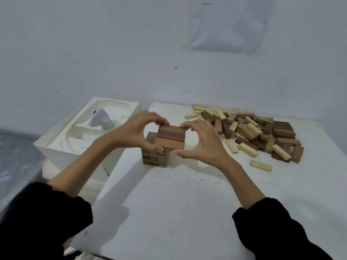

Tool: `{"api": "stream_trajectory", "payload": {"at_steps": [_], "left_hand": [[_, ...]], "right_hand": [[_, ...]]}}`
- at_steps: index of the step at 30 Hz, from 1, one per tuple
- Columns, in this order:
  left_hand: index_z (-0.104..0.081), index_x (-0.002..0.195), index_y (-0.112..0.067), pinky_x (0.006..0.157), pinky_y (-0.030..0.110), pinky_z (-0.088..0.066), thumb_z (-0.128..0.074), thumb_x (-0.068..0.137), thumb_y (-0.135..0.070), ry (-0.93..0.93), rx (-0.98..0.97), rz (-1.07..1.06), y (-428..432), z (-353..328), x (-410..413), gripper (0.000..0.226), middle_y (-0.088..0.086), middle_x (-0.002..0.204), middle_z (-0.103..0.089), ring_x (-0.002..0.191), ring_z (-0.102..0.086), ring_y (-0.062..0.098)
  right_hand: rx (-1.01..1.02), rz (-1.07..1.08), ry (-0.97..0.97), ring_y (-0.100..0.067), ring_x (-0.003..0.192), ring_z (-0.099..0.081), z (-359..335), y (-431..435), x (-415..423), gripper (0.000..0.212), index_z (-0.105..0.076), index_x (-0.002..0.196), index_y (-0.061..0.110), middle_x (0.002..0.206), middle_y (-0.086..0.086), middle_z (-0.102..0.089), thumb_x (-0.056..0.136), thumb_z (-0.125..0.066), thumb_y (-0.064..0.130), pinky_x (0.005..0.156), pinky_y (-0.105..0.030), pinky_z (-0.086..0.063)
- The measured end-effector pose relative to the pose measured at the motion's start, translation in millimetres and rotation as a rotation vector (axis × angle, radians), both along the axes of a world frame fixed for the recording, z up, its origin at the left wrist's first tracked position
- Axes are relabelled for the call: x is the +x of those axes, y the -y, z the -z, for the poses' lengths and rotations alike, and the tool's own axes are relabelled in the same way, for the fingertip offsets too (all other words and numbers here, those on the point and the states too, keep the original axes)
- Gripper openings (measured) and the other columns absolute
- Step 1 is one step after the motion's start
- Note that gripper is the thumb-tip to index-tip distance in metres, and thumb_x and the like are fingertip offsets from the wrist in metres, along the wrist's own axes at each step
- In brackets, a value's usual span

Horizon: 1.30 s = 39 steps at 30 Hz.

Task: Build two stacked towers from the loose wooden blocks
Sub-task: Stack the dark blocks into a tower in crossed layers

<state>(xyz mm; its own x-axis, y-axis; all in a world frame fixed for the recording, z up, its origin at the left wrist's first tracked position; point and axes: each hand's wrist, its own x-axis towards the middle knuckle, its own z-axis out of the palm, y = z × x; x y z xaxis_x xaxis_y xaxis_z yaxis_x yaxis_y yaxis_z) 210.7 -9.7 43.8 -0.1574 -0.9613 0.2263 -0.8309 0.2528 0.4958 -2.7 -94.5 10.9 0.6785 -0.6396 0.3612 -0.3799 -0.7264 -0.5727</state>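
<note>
The tower [170, 136] stands on the left part of the white surface [178, 203], several layers high and all of dark blocks. Your left hand [131, 134] is curled round its top layer, with the thumb on the near corner and the fingers on the far edge. Your right hand [202, 145] closes in the same way from the other side, fingertips on the far corner and thumb just beside the near one. You seem to be squaring this layer. No second tower is visible yet.

The danger is an uneven squeeze. If one hand presses harder, the top layer can turn or slide. A layer below already sticks out to the left, so a push may move it further and make the tower lean. Release both hands gently and together.

The pile [249, 134] of light and dark blocks lies well apart on the right, so reaching for it should not touch the tower.

No block shows a brand. The sheet [229, 25] on the wall has some lines of writing, too blurred to read.
</note>
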Motion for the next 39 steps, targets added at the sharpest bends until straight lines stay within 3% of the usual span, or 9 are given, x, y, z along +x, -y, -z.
{"api": "stream_trajectory", "payload": {"at_steps": [4,11,25,30,34,39], "left_hand": [[-0.056,0.112,-0.036,0.087,0.007,-0.031,-0.071,0.053,-0.058,-0.030,0.028,-0.040,-2,3,24,0.064,-0.020,0.106,-0.057,0.103,-0.048,-0.002],[-0.057,0.112,-0.037,0.089,0.010,-0.034,-0.074,0.055,-0.055,-0.077,0.070,-0.036,0,22,45,0.063,-0.016,0.108,-0.059,0.105,-0.049,0.004],[-0.057,0.113,-0.038,0.092,0.013,-0.035,-0.074,0.055,-0.056,-0.123,0.146,-0.012,5,32,50,0.063,-0.013,0.108,-0.058,0.107,-0.050,0.005],[-0.050,0.119,-0.041,0.096,0.013,-0.033,-0.077,0.053,-0.057,-0.154,0.194,-0.029,3,34,48,0.073,-0.013,0.118,-0.052,0.116,-0.046,0.006],[-0.043,0.133,-0.036,0.104,0.027,-0.035,-0.079,0.050,-0.054,-0.255,0.221,-0.050,2,40,42,0.092,-0.014,0.127,-0.052,0.122,-0.045,0.001],[-0.044,0.134,-0.032,0.108,0.037,-0.038,-0.082,0.053,-0.045,-0.357,0.208,-0.070,2,50,36,0.091,-0.009,0.119,-0.059,0.118,-0.052,0.008]], "right_hand": [[0.014,-0.008,-0.030,-0.008,0.106,-0.040,1,1,28,0.086,-0.053,0.119,0.031,0.114,0.011,-0.053,0.047,-0.052,0.077,0.095,-0.032,-0.028],[0.041,-0.007,-0.092,-0.012,0.111,-0.041,11,2,45,0.072,-0.053,0.121,0.029,0.117,0.009,-0.052,0.060,-0.078,0.057,0.097,-0.034,-0.027],[0.061,0.010,-0.141,-0.012,0.112,-0.040,15,1,45,0.069,-0.052,0.122,0.029,0.119,0.008,-0.052,0.063,-0.078,0.054,0.097,-0.033,-0.026],[0.108,-0.007,-0.143,-0.006,0.112,-0.032,15,0,42,0.082,-0.044,0.130,0.032,0.121,0.012,-0.046,0.060,-0.080,0.055,0.094,-0.031,-0.025],[0.220,-0.035,-0.131,-0.009,0.119,-0.034,19,-1,39,0.090,-0.038,0.135,0.030,0.129,0.012,-0.044,0.060,-0.082,0.049,0.100,-0.034,-0.029],[0.304,-0.025,-0.081,-0.010,0.120,-0.035,23,-4,38,0.080,-0.046,0.130,0.028,0.119,0.017,-0.046,0.061,-0.083,0.043,0.104,-0.042,-0.031]]}}
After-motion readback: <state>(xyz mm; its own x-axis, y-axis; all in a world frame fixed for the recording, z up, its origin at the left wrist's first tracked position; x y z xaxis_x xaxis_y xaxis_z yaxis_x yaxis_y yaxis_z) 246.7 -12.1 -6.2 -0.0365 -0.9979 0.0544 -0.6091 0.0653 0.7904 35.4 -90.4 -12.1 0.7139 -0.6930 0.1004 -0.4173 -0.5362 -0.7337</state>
